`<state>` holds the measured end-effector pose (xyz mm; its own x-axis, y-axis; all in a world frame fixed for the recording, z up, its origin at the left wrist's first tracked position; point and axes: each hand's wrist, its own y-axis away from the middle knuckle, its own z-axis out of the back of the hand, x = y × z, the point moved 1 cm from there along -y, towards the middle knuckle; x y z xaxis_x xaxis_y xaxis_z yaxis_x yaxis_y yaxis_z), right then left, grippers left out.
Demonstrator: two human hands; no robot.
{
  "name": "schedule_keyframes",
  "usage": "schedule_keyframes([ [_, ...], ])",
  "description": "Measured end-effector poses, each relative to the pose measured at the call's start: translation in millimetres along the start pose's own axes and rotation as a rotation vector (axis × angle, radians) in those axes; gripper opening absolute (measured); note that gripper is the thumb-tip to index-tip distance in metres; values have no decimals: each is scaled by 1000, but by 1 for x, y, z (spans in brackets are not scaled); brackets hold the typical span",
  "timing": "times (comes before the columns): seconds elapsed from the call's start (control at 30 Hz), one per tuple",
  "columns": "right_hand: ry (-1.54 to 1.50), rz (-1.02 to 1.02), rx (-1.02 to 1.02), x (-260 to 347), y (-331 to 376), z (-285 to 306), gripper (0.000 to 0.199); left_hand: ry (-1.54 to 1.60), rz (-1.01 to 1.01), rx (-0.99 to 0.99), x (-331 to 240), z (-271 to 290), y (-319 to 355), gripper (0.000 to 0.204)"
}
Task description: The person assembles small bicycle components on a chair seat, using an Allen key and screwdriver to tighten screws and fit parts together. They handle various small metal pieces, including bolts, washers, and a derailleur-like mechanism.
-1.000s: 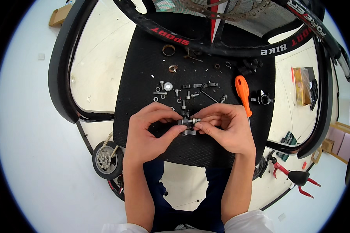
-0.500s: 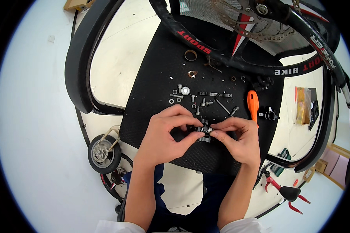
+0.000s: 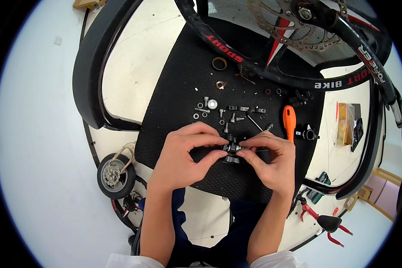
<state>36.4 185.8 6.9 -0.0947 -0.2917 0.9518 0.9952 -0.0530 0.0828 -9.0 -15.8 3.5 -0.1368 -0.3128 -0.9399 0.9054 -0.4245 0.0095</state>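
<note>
Both hands are meeting over the near part of a black mat [image 3: 178,89] that is lying on the desk [image 3: 138,58]. The left hand [image 3: 181,158] is pinching a small metal part [image 3: 232,148] between thumb and forefinger, its grip closed tight on the part's left end. The right hand [image 3: 272,163] is pinching the same part from the other side, its fingertips [image 3: 248,149] closing on the right end, so the part is hanging between the two hands just above the mat.

Beyond the hands, toward the middle of the mat, loose screws and washers [image 3: 219,114] are lying scattered. An orange screwdriver [image 3: 289,121] is lying near the mat's right edge, just beside the right hand. A brass ring [image 3: 219,63] is sitting farther back. A bicycle wheel [image 3: 299,80] with a disc rotor [image 3: 295,27] is crossing the far edge of the mat. A small caster wheel [image 3: 115,175] is sitting by the near left corner of the desk, and red pliers [image 3: 326,221] are lying off its near right corner.
</note>
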Motion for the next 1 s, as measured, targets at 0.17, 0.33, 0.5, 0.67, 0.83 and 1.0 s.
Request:
schedule_keyframes([
  [0.17,117,140,-48,3,-1,-1,17,-14,33,-4,-1,-3,-1,23],
  [0.33,127,170,-75,0,-1,-1,18,-22,30,-24,-2,-6,-1,21],
  [0.5,-149,-162,-40,-10,0,-3,13,-41,36,-73,-2,-10,-2,20],
  [0.67,-191,-225,-40,-15,-2,-2,13,-13,46,-110,-3,-17,-2,20],
  [0.83,-292,-196,77,-14,-1,3,18,11,90,-143,2,-14,-3,21],
  [1.0,-120,-97,66,-16,-6,-4,14,44,127,-136,1,-11,-3,20],
])
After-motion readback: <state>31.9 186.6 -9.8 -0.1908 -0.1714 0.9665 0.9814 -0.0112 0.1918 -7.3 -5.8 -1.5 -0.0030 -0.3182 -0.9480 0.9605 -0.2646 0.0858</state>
